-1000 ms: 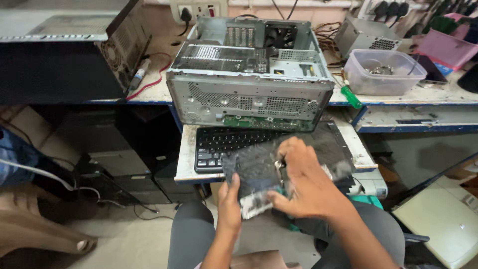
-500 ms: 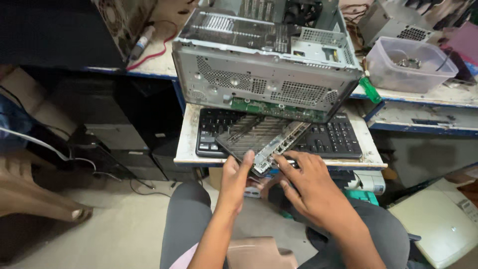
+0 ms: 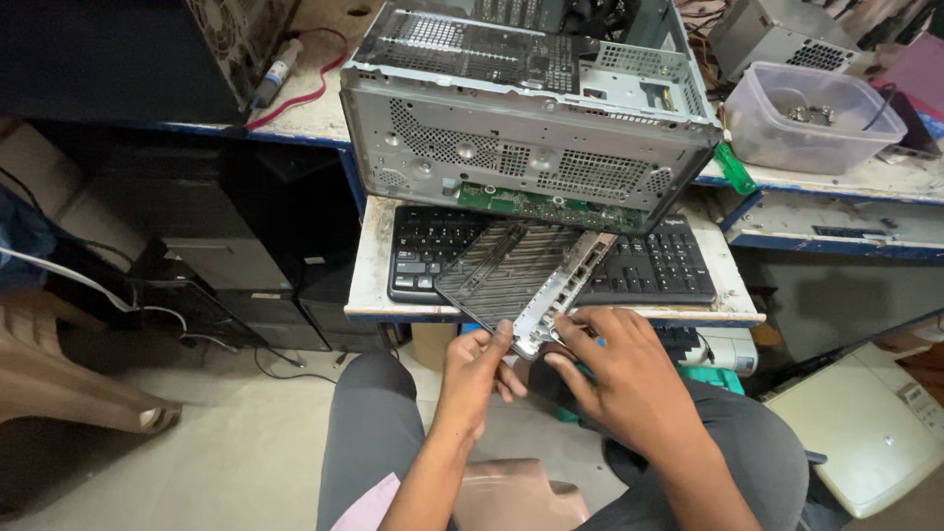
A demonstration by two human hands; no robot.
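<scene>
I hold a flat black ribbed panel with a metal edge strip tilted above a black keyboard. My left hand pinches the panel's near corner from the left. My right hand grips the near metal edge from the right. The panel's far end points toward an open grey metal computer case lying on the bench, with a green circuit board edge showing along its lower front.
The keyboard rests on a worn pull-out shelf. A clear plastic tub with small parts stands right of the case. Black computer towers stand under the bench at left. A white printer sits low right. My knees are below.
The panel has been lifted from my lap and raised over the keyboard, its far end now close to the case. Both hands shifted to its near edge. The camera moved closer.
</scene>
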